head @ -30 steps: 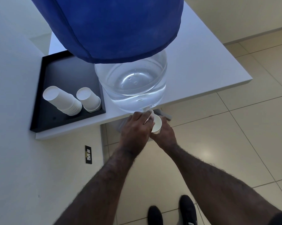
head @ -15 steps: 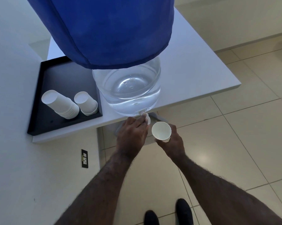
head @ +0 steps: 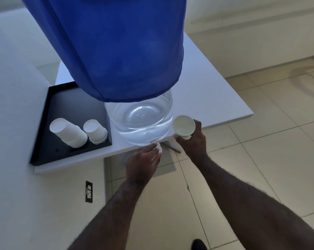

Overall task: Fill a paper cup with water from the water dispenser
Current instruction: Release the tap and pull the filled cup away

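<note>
Smooth white table [head: 215,98], clear round water jug [head: 140,121]; right hand [head: 192,139] wrapped around conical paper cup [head: 183,125], left hand [head: 143,163] pinching white tap [head: 159,148].

Both bare forearms reach forward, hands apart.
The left hand [head: 143,162] lies palm down with fingers curled at the tips; the right hand [head: 193,139] is raised higher, fingers wrapped in a grasp.
</note>
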`<state>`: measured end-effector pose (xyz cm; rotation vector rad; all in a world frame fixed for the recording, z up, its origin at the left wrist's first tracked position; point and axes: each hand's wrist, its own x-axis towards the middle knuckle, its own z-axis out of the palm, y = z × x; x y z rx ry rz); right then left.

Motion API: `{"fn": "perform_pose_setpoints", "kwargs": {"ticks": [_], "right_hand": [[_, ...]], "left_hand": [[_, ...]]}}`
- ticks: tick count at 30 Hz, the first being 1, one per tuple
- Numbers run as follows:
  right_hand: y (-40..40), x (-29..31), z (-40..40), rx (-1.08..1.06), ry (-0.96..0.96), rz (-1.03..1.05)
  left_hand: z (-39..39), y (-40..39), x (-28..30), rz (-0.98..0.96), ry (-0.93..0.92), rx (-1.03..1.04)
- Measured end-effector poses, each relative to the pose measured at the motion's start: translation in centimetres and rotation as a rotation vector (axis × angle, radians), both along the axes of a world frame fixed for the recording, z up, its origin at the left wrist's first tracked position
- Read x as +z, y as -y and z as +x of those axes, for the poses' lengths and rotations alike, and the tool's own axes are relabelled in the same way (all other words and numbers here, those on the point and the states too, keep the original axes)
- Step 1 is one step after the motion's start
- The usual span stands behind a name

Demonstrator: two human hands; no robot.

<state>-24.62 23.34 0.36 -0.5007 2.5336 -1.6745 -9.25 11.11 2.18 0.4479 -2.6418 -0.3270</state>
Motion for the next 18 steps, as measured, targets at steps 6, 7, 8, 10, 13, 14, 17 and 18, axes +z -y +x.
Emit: {"fn": "perform_pose_setpoints", "kwargs": {"ticks": [6,7,8,10,13,14,17,18], "right_hand": [[1.8,0.3,-3.6,0.012,0.043,0.032],[2.1,0.2,-4.2,0.001,0.069,0.029],[2.1,0.0,-4.8,-0.013,0.090,0.032],[2.5,-0.4,-5.7,-0.029,0.105,0.041],[2.7,-0.9,-6.7,-0.048,0.111,0.063],[2.8,-1.1,-7.0,-0.050,0.115,0.072],[3.1,-1.9,-7.7,-0.034,0.129,0.106],[3.2,-2.1,-7.8,-0.029,0.134,0.123]], "left_hand": [[0.1,0.5,-0.4,0.034,0.013,-0.013],[0.0,0.7,-0.6,0.045,-0.002,-0.021],[0.1,0.7,-0.7,0.056,-0.014,-0.028],[0.1,0.9,-1.0,0.076,-0.032,-0.020],[0.1,0.8,-1.3,0.114,-0.050,-0.006],[0.1,0.8,-1.4,0.122,-0.053,0.000],[0.2,0.7,-1.6,0.149,-0.060,0.010],[0.2,0.6,-1.7,0.161,-0.065,0.009]]}}
